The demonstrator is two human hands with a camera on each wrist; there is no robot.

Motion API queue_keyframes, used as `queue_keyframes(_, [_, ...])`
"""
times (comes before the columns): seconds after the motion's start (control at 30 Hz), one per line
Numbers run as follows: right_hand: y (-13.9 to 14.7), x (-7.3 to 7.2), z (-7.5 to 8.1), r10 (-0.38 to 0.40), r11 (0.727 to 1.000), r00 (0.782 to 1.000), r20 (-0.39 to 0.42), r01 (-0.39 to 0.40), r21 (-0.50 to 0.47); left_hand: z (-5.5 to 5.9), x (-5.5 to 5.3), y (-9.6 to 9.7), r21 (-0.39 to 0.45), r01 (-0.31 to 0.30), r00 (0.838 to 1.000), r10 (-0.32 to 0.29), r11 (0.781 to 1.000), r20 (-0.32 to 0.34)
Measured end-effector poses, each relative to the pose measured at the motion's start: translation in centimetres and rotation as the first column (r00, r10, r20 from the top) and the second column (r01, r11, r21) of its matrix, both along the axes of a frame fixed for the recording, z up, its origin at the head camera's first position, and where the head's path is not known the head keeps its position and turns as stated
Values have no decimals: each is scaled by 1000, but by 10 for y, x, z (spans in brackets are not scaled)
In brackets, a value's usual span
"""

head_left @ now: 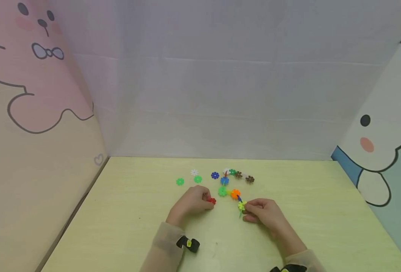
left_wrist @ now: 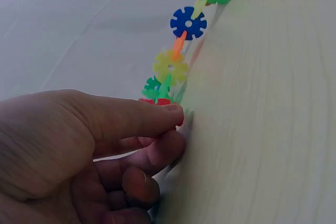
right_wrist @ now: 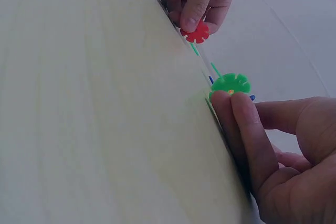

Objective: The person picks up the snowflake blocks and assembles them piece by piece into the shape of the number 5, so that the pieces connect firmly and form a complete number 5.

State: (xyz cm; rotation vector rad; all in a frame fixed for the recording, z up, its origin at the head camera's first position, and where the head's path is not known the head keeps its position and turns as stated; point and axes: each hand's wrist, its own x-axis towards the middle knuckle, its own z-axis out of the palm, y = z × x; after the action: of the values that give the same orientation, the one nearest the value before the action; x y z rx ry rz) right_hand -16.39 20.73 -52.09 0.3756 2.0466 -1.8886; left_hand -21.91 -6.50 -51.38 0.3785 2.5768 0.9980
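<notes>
My left hand (head_left: 194, 200) pinches a red notched plastic disc (head_left: 212, 201) between thumb and fingers, just above the table. To its right, my right hand (head_left: 263, 212) pinches a disc at the near end of a chain of interlocking notched discs; that disc looks green (right_wrist: 231, 83) in the right wrist view. Beside the fingertips sits a yellow-green disc (head_left: 241, 205). From there the chain runs away past an orange disc (head_left: 235, 193), a green disc (head_left: 222, 191) and a blue disc (head_left: 224, 180). The red disc is apart from the chain.
Behind the hands lie loose discs: a dark blue one (head_left: 215, 175), a white one (head_left: 194, 172) and two green ones, one farther left (head_left: 180, 181). A brown disc (head_left: 250, 179) ends the chain's far side. A white curtain (head_left: 221, 94) hangs behind the pale table (head_left: 119, 211).
</notes>
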Motion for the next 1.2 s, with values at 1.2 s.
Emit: queue_keyframes(1.2, [5, -4, -2, 39, 997, 998, -47, -42, -64, -8, 25, 62, 473, -46, 862, -204, 880, 464])
